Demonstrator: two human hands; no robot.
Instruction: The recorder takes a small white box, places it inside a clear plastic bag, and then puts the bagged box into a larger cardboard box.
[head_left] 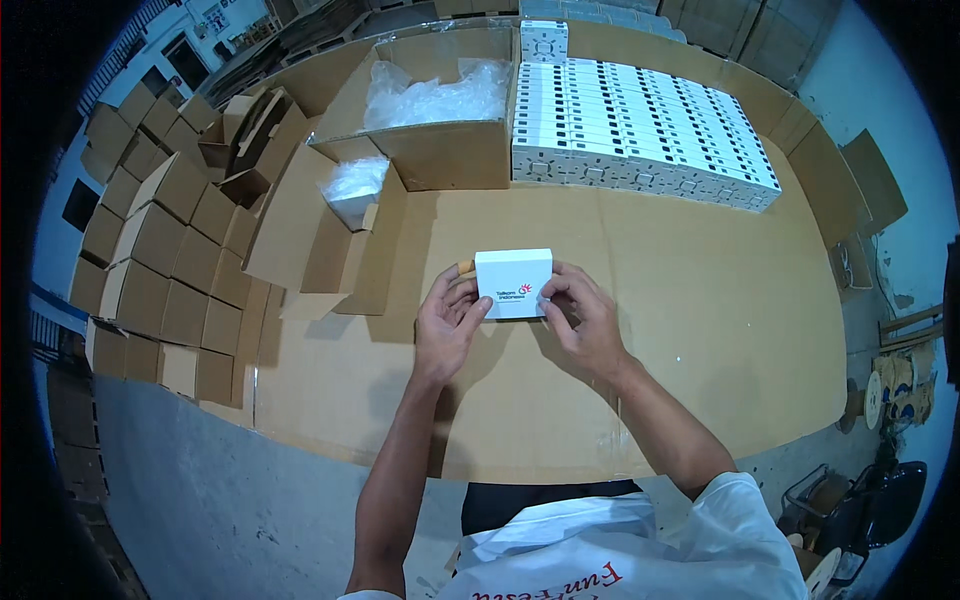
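Note:
Between my two hands, above the middle of the cardboard-covered table [720, 330], is a small white box [513, 272] with dark and red print on its front. My left hand [448, 325] grips its left side, thumb on the front and fingers behind; one finger has an orange-tan wrap. On the opposite side my right hand [583, 318] is closed on the lower right corner, thumb and fingertips against the box. What lies behind the box is hidden.
A block of stacked white patterned boxes [640, 130] fills the far right, with one box [544, 42] on top. Far left stand a carton [450, 150] of clear plastic wrap and an open carton [345, 255] with a wrapped bundle. Brown cartons [165, 270] are piled along the left.

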